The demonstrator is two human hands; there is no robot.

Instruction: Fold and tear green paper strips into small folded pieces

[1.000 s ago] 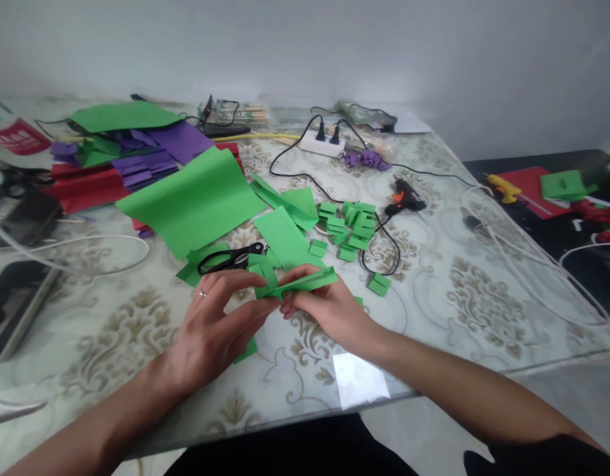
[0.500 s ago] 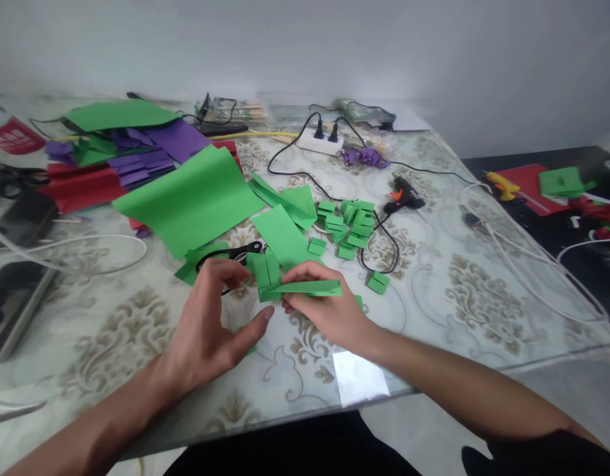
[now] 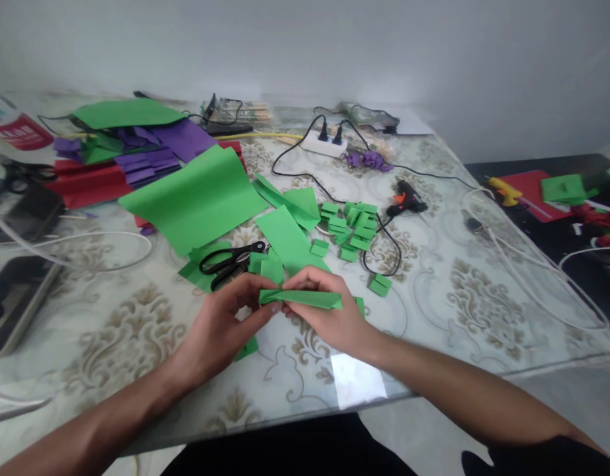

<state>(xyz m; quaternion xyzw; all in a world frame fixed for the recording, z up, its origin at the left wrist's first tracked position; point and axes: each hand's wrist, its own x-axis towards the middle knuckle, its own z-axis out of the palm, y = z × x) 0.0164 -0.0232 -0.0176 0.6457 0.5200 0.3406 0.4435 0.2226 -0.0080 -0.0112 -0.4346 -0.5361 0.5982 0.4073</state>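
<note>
Between my two hands is a folded green paper strip (image 3: 305,299), held above the table. My left hand (image 3: 230,314) pinches its left end between thumb and fingers. My right hand (image 3: 332,314) is closed round its middle, with the strip running across the fingers. Just beyond my left hand lie black-handled scissors (image 3: 230,261), partly hidden by green paper. A flat green paper piece (image 3: 290,238) rests right behind my hands. To the right of it sits a pile of small folded green paper pieces (image 3: 352,225).
A large green sheet (image 3: 196,198) lies at the left, with red and purple paper behind. A black glue gun (image 3: 408,198) and its cable are at the right. Farther back stands a white power strip (image 3: 323,143). Phones (image 3: 20,297) and a white cable lie far left.
My left hand has moved right and closed on the strip's left end, after standing apart from it with spread fingers. The folded part has tilted down. The scissors show more fully.
</note>
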